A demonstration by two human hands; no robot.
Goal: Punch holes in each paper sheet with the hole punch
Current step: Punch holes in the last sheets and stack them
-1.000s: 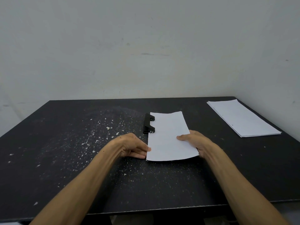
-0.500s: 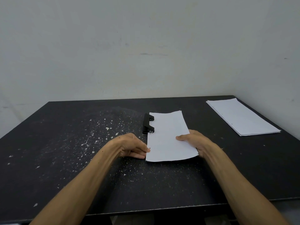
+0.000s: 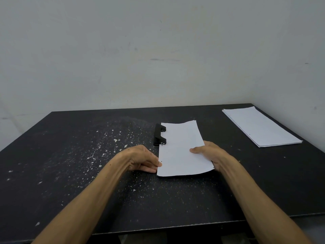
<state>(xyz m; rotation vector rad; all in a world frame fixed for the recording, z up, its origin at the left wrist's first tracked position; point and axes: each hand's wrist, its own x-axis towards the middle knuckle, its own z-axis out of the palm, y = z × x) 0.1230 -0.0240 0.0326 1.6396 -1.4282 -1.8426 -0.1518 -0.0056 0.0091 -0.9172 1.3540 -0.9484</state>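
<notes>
A white paper sheet (image 3: 181, 147) lies in the middle of the black table (image 3: 52, 155), with small holes along its left edge. A black hole punch (image 3: 159, 134) sits at the sheet's far left edge. My left hand (image 3: 142, 159) touches the sheet's near left edge with its fingertips. My right hand (image 3: 209, 154) holds the sheet's near right edge, thumb on top and fingers underneath, lifting that side slightly.
A stack of white punched sheets (image 3: 260, 127) lies at the table's far right corner, by the wall. Small white paper bits (image 3: 105, 150) are scattered over the table's left and middle.
The sheet has slid a little toward me and away from the punch; holes now show along its left edge. Both hands stay at its near edges.
</notes>
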